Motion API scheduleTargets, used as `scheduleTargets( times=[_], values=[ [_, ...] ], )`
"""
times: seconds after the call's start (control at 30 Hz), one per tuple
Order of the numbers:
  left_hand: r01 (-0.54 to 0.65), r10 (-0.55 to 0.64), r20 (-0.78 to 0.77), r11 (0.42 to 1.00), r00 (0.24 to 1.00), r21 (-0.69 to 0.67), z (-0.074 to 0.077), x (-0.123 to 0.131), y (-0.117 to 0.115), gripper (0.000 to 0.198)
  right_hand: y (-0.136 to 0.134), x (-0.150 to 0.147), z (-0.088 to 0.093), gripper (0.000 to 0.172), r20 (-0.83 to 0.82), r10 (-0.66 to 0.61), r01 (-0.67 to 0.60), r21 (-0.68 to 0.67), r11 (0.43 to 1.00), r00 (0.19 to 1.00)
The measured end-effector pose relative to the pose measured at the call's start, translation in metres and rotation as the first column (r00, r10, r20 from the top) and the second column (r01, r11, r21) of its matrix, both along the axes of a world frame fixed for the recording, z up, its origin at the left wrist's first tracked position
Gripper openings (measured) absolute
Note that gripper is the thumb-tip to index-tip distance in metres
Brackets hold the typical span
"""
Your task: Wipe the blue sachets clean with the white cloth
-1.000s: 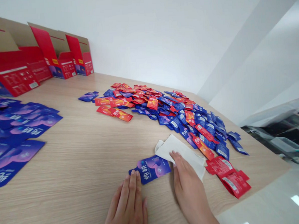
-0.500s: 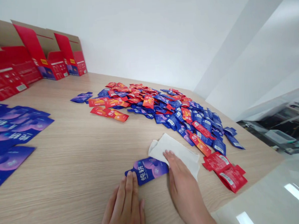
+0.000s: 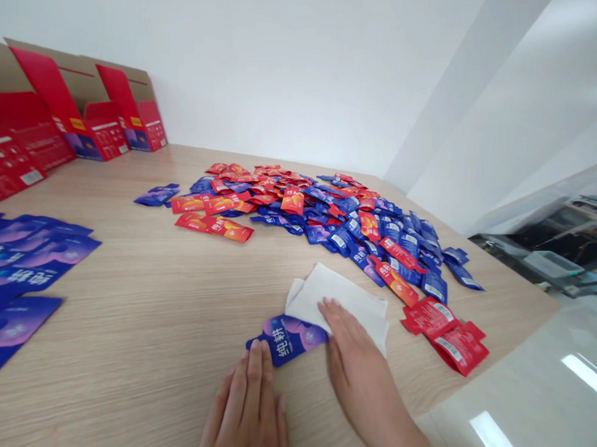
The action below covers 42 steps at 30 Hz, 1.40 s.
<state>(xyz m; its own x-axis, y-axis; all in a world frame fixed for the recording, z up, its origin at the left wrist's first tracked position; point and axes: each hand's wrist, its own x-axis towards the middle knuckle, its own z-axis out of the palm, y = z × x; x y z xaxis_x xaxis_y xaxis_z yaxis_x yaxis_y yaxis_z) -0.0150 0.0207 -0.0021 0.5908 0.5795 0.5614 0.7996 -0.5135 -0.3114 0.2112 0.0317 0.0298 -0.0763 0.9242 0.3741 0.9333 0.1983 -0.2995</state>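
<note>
The left hand (image 3: 241, 406) pins a blue sachet (image 3: 286, 339) to the wood-grain counter (image 3: 134, 339) with flat fingers, while the right hand (image 3: 359, 374), close by but apart, presses a white cloth (image 3: 335, 300) over the sachet's end. Dragging the cloth too hard could slide the sachet out from under the fingers or knock the nearby heap of red and blue sachets (image 3: 329, 228).

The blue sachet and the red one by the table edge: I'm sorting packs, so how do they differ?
The blue sachet is purple-blue with large white characters; the red sachet is red with a white label strip. The blue sachet lies partly under a white cloth, at the left hand's fingertips; the red sachet lies untouched against another red one. Both lie flat on the wooden table.
</note>
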Motion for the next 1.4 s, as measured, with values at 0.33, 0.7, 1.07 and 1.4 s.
scheduleTargets(
  times=[0.33,0.7,1.07,1.4],
  values=[
    [0.055,-0.057,-0.022,0.995,0.998,-0.080,-0.008,-0.010,-0.001,0.047,-0.005,-0.061,0.018,0.069,-0.136,0.314,-0.314,0.022,0.949,0.940],
    [-0.025,0.032,0.087,0.997,0.996,-0.077,0.007,0.004,-0.002,0.062,-0.005,-0.016,0.014,0.049,-0.113,-0.090,0.091,-0.002,0.996,0.989],
    [-0.037,0.037,0.035,0.999,0.999,-0.016,0.001,-0.004,-0.005,0.056,0.000,-0.020,0.026,0.038,-0.241,-0.075,0.083,0.020,0.996,0.968],
    [-0.034,0.034,-0.004,0.998,0.999,-0.048,0.002,-0.005,-0.006,0.048,0.004,-0.037,0.003,0.057,0.005,0.213,-0.213,-0.017,0.977,0.977]
  ],
)
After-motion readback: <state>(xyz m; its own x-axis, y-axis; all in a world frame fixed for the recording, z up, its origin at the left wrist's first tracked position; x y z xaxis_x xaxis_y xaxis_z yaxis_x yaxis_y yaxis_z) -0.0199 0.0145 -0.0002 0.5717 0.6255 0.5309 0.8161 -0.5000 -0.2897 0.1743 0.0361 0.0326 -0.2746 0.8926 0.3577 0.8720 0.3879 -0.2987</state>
